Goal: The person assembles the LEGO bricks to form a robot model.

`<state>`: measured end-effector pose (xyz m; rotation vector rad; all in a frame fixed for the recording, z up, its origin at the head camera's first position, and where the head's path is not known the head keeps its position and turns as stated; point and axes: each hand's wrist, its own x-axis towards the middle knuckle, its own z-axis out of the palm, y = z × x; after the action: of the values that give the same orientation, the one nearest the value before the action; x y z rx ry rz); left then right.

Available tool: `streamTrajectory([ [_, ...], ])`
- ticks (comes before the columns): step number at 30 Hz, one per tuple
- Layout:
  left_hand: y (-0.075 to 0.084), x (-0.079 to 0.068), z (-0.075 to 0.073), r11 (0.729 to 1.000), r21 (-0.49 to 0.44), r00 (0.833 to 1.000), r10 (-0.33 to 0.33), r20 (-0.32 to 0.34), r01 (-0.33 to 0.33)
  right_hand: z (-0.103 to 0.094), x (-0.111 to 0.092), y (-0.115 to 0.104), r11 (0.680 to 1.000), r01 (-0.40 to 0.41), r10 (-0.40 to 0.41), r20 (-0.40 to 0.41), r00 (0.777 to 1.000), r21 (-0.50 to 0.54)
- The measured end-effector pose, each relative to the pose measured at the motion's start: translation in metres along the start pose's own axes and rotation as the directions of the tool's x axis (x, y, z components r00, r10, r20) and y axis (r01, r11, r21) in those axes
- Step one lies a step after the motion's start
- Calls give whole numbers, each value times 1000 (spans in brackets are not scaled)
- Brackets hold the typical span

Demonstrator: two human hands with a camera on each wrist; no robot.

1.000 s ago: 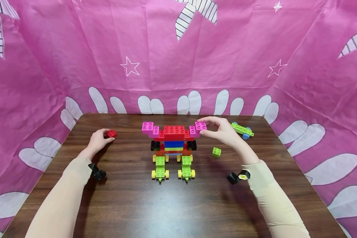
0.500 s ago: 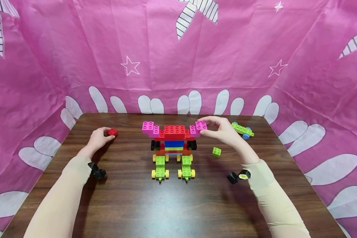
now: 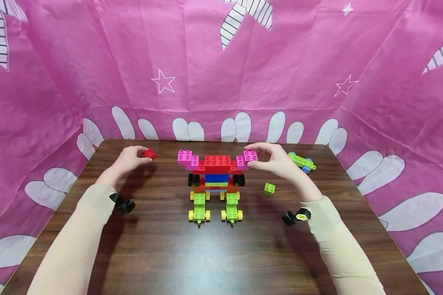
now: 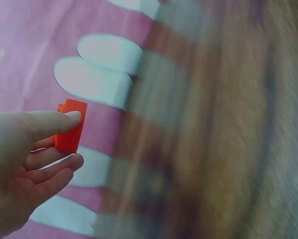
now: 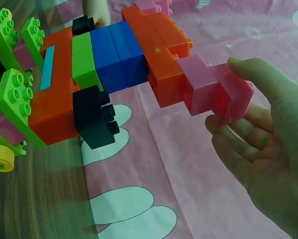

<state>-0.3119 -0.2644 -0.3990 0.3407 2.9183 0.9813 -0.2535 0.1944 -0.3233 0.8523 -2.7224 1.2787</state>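
A figure of building blocks [image 3: 217,164] stands mid-table, with a red and blue body, black side blocks, pink stepped arms and green wheeled feet. My right hand [image 3: 277,162] pinches the outer pink block [image 3: 250,155] of its right arm between thumb and fingers. The right wrist view also shows that pink block [image 5: 233,94] between the fingertips. Over the table's far left, my left hand [image 3: 129,159] holds a small red block [image 3: 149,153]. In the left wrist view the thumb lies along the red block [image 4: 72,132], with fingers behind it.
A loose green block [image 3: 269,188] lies on the wooden table [image 3: 162,246] right of the figure. Farther back on the right is a green wheeled base [image 3: 301,161] with blue wheels. Pink patterned cloth [image 3: 192,61] hangs around the table's back and sides.
My left hand has raised the red block and carried it right and farther back. The right hand keeps its pinch on the pink block, almost unmoved.
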Motion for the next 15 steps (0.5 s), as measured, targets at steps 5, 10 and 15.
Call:
streamTrajectory([
  [5, 29, 5, -7, 999, -10, 999, 48, 9, -48, 0, 3, -5, 1000, 32, -32, 13, 999, 0],
  [10, 63, 7, -12, 992, -9, 992, 124, -25, -125, 0, 10, -12, 999, 37, -39, 44, 998, 39],
  [15, 97, 3, -18, 986, -19, 985, 166, -55, -167, -1, 19, -22, 995, 33, -40, 64, 997, 97],
])
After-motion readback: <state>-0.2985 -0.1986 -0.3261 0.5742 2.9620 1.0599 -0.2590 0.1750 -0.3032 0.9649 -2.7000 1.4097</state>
